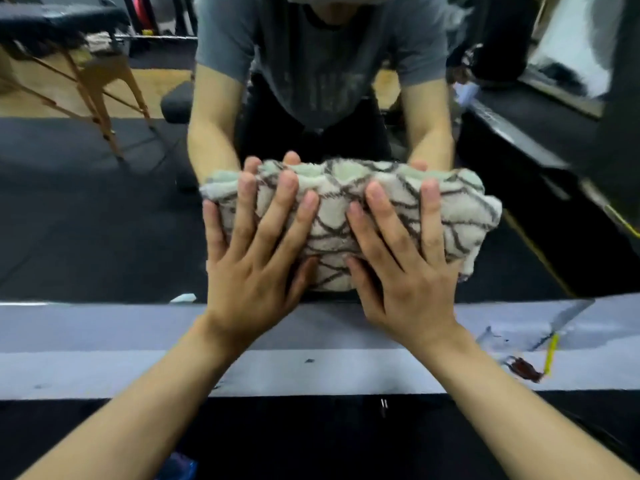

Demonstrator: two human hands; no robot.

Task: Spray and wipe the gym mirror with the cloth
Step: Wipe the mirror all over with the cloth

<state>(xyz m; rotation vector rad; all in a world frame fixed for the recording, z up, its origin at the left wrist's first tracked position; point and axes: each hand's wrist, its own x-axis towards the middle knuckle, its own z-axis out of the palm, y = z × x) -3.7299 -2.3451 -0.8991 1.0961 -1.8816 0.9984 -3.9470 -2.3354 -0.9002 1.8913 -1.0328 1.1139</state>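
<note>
Cloth (391, 216): folded fluffy off-white towel, grey wavy lattice pattern, pale green edge on top. Long axis runs 9-to-3 across the mirror (104, 209), pressed flat on the glass just above its bottom edge. Left hand (256, 258) and right hand (401, 268) side by side, fingers spread straight, pressing the cloth. Wooden folding massage table (86, 64) reflected at 10 o'clock.
</note>
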